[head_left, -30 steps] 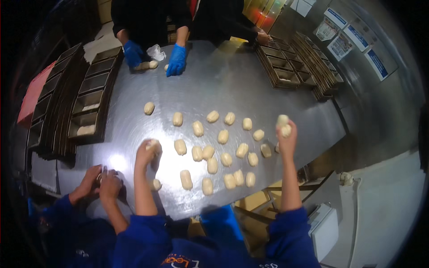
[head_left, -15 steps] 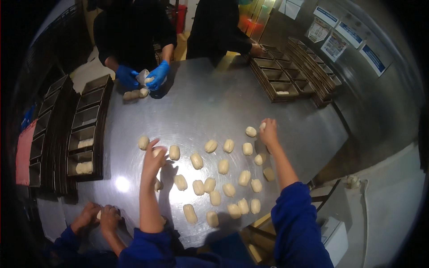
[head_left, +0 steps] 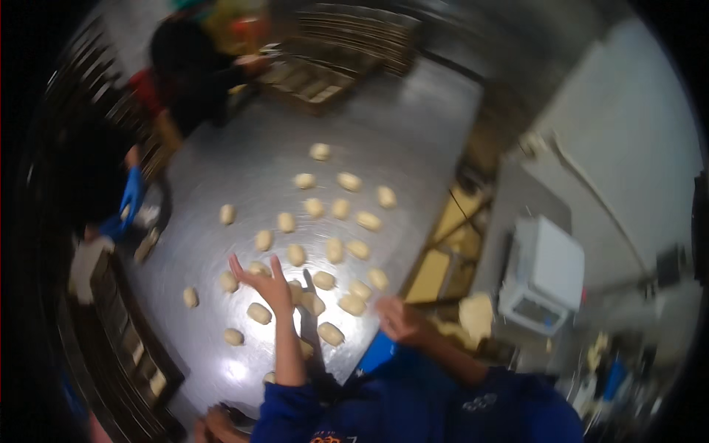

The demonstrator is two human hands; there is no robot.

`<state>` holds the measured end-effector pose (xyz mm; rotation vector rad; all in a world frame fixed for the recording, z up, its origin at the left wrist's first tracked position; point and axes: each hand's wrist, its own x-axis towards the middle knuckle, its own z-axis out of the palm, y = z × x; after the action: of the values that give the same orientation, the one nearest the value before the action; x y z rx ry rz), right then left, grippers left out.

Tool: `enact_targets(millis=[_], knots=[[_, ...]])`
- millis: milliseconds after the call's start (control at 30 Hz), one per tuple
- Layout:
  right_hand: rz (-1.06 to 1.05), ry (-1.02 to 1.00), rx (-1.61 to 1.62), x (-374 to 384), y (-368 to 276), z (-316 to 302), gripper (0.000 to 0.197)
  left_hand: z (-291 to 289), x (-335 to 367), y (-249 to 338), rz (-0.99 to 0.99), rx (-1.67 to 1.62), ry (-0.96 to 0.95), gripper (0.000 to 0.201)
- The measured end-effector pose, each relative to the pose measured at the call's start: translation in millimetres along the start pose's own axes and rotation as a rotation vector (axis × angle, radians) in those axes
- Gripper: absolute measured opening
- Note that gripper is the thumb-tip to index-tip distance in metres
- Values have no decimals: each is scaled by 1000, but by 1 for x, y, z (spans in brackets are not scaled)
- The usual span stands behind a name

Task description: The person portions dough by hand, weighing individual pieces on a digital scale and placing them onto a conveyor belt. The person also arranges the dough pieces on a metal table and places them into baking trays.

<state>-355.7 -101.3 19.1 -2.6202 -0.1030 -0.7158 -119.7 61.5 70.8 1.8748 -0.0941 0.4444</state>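
My left hand [head_left: 267, 286] is open over the dough pieces, thumb and fingers spread wide, with nothing held. Directly beneath and around it lie several pale, short rolls of dough [head_left: 334, 249], spread loosely over the steel table [head_left: 199, 199]. Near the table's near right edge is my right hand [head_left: 402, 321], its fingers curled and smeared by motion. Whether it holds anything cannot be made out. The nearest dough to it is a roll [head_left: 352, 304] just to its left.
Stacked loaf tins [head_left: 122, 332] line the left edge; more tins [head_left: 317, 81] stand at the far side. A co-worker's blue-gloved hand [head_left: 133, 193] is at the left, another's bare hands [head_left: 219, 424] at the lower left. A white boxy device [head_left: 543, 269] stands right of the table.
The view has swung to the right. My right hand has left the dough at the far right and come back to the near edge. My left hand's fingers have spread away from a dough roll.
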Motion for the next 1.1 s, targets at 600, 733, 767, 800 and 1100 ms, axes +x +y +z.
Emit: enact_targets(millis=[600, 733, 767, 800, 1100], knots=[[1027, 46, -316, -530, -24, -118, 41, 31, -472, 174, 849, -495, -1912, 26], [1402, 962, 373, -523, -52, -157, 21, 58, -567, 166, 674, -254, -2137, 37], [1462, 1230, 584, -531, -54, -167, 18, 63, -595, 162, 758, -191, -2152, 41], [1258, 1547, 1047, -545, -58, -179, 24, 66, -622, 159, 835, -136, -2164, 44], [1214, 420, -159, -618, -26, -256, 35, 86, -730, 117, 1186, 8, -2164, 37]])
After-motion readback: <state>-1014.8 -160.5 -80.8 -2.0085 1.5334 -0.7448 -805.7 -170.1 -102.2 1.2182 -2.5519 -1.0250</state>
